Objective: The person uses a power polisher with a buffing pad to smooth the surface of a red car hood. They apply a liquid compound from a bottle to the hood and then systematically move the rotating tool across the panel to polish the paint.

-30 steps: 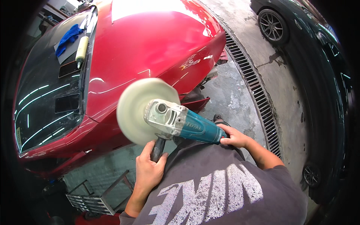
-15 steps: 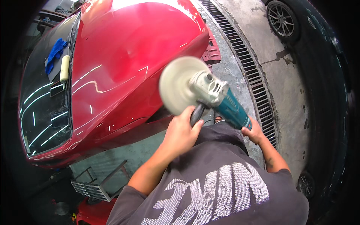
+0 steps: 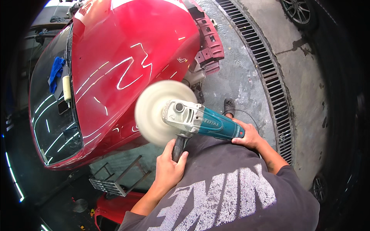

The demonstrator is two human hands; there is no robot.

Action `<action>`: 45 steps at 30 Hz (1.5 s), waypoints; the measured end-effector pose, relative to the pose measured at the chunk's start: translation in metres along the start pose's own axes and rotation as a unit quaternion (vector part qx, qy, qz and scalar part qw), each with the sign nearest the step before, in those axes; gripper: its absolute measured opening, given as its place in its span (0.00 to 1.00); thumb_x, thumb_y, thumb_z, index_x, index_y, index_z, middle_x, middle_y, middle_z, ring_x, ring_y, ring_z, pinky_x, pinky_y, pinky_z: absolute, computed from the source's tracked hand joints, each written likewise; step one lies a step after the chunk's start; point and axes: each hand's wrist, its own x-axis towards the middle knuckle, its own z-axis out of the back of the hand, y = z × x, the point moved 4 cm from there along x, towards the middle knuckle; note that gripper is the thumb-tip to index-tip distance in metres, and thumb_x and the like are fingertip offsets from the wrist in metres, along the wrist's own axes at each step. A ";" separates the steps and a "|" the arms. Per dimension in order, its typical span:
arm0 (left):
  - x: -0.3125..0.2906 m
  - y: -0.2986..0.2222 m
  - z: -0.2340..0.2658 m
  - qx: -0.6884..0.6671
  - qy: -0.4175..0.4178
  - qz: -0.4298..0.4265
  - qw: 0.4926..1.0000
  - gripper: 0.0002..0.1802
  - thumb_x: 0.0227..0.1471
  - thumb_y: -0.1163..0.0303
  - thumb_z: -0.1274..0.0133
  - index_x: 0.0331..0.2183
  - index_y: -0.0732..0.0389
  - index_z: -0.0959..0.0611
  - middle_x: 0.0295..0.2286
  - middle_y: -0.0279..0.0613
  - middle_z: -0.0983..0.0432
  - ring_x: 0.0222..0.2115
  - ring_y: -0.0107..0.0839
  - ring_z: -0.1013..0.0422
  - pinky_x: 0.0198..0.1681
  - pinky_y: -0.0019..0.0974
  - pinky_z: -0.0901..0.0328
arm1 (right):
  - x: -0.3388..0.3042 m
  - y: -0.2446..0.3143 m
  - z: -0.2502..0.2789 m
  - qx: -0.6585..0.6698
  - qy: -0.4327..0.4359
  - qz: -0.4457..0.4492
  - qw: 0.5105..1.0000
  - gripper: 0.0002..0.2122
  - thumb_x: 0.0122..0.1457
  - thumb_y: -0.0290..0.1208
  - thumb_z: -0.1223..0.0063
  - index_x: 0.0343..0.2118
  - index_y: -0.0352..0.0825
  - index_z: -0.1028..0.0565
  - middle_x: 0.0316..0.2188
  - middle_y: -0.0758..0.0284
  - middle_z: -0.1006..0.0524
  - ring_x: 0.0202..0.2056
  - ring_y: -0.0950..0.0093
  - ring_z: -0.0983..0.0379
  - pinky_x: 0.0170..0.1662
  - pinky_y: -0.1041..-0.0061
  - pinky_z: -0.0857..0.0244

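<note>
A teal and silver electric polisher (image 3: 210,121) is held in front of my body with both hands. Its round cream pad (image 3: 150,111) looks blurred, as if spinning, and overlaps the fender edge of a red car (image 3: 135,46); whether it touches the paint I cannot tell. My left hand (image 3: 169,165) is wrapped round the black side handle (image 3: 179,148). Around the rear end of the teal body closes my right hand (image 3: 248,134). Bright light reflections curve across the car's red hood.
On the windshield lie a blue cloth (image 3: 56,69) and a pale yellow bottle (image 3: 66,89). A metal step bench (image 3: 111,184) stands below the car's side. A long floor drain grate (image 3: 271,82) runs at the right, with another car's wheel (image 3: 296,13) beyond. A power cord (image 3: 248,114) trails near my foot.
The polisher has moved left and toward me and turned more level, its pad shifting down along the fender edge. Both hands keep their grip. The view has shifted slightly too.
</note>
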 end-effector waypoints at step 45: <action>0.045 -0.031 0.017 0.018 -0.034 0.009 0.999 0.28 0.60 0.72 0.29 0.59 0.69 0.15 0.39 0.56 0.12 0.39 0.31 0.16 0.47 0.38 0.23 | 0.023 0.027 0.038 0.002 0.003 -0.014 1.000 0.45 0.50 0.68 0.23 0.69 0.51 0.23 0.48 0.48 0.11 0.52 0.42 0.15 0.58 0.50 0.22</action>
